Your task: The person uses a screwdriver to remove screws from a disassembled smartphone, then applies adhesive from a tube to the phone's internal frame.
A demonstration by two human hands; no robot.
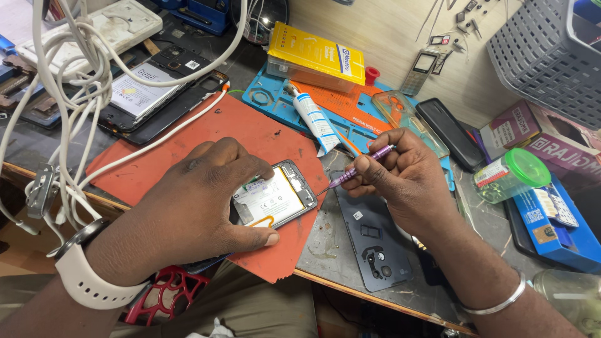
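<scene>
Opened phone (275,200) lies on the red mat (250,134) near the tabletop's (332,244) front edge, left hand (194,200) clamped around it; right hand (407,178) pinches a purple screwdriver (360,168) at its right edge.

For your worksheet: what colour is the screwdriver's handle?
Purple, on the screwdriver held by the right hand; head view.

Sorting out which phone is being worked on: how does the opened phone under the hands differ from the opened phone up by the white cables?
The phone under the left hand lies on the red mat, held down, a purple screwdriver at its edge. The far phone lies untouched on the dark bench, with cables across it. Both lie open, batteries showing.
</scene>
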